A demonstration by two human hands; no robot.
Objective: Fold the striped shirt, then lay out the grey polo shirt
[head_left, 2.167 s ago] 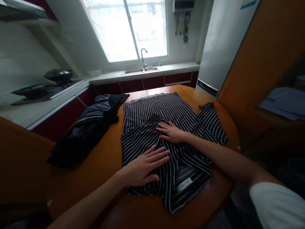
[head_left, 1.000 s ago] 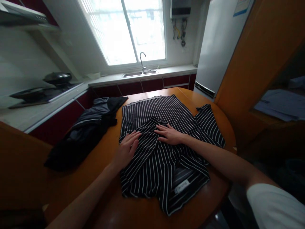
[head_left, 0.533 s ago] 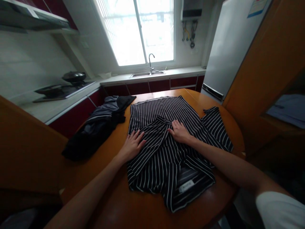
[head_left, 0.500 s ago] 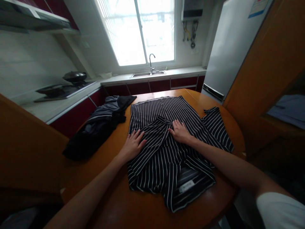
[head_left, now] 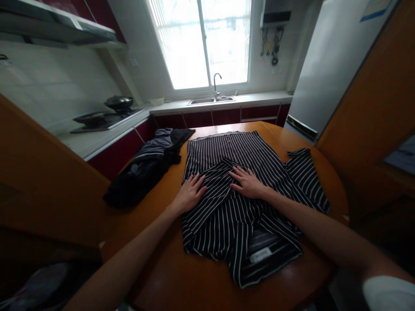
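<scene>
A black shirt with white stripes (head_left: 223, 233) lies spread on the wooden table (head_left: 181, 276), its collar and white label towards me. One sleeve is folded across the shirt's middle; the other sleeve (head_left: 306, 177) sticks out to the right. My left hand (head_left: 191, 193) rests flat on the folded sleeve near the shirt's left edge, fingers spread. On the shirt's middle, by the cuff end of that sleeve, my right hand (head_left: 247, 182) lies palm down with its fingers apart. Neither hand grips the cloth.
A heap of dark clothing (head_left: 145, 168) lies at the table's left side. Beyond the table are a counter with a sink (head_left: 212, 100) and a stove with a wok (head_left: 119, 103). A fridge (head_left: 337, 65) stands at the back right.
The whole view has shifted, so things sit further right. My right hand has slid slightly along the folded sleeve towards me, its fingers more spread. My left hand stays on the sleeve.
</scene>
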